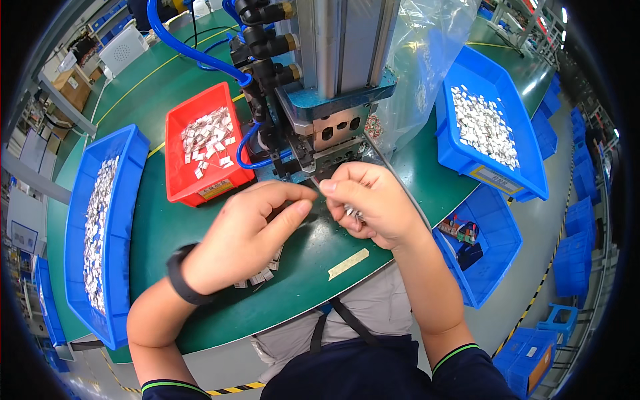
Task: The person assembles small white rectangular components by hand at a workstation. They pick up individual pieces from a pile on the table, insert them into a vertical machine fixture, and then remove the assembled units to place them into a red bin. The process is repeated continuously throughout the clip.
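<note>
Both hands are close together in front of the metal bench press (333,143). My left hand (237,233), a dark band on its wrist, has its thumb and index finger nearly together just below the tooling; anything between them is too small to make out. My right hand (383,203) is closed, with several small white and metal pieces (354,213) showing in its curled fingers. Its thumb and index finger are pinched near the left fingertips. Below my left hand, a loose pile of small white pieces (265,273) lies on the green table, partly hidden by that hand.
A red bin (180,180) of white pieces stands left of the press, and a long blue bin (120,253) lies farther left. Another blue bin (527,173) is at right, above a lower blue bin (500,247). Blue air hoses (200,57) and a clear plastic bag (420,80) flank the press.
</note>
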{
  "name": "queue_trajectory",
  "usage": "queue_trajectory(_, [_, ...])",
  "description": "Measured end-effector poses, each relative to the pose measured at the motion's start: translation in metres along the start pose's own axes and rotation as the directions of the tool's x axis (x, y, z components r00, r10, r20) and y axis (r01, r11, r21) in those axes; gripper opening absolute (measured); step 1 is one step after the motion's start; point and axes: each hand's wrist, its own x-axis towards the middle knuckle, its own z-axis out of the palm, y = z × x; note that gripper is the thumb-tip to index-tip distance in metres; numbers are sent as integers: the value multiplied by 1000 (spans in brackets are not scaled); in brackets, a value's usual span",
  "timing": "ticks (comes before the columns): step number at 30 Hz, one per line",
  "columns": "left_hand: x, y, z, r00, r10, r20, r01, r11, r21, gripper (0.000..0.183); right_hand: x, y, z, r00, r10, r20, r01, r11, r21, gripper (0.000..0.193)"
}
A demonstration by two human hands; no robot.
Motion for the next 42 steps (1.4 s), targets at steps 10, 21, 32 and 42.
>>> queue_trajectory(10, [-15, 0, -21, 991, 72, 110, -130, 647, 751, 25, 1, -1, -7, 1000, -22, 0, 22, 991, 130, 10])
queue_trajectory(21, [-13, -4, -17, 985, 107, 134, -171, 612, 772, 13, 1, -1, -7, 999, -29, -13, 31, 994, 105, 10])
queue_trajectory(32, [-5, -6, -36, 967, -128, 222, 10, 885, 466, 25, 1, 2, -6, 999, -32, -14, 33, 997, 71, 9])
queue_trajectory(42, [-3, -7, -38, 959, -190, 211, 68, 875, 480, 18, 1, 2, -5, 999, -25, -27, 25, 999, 30, 10])
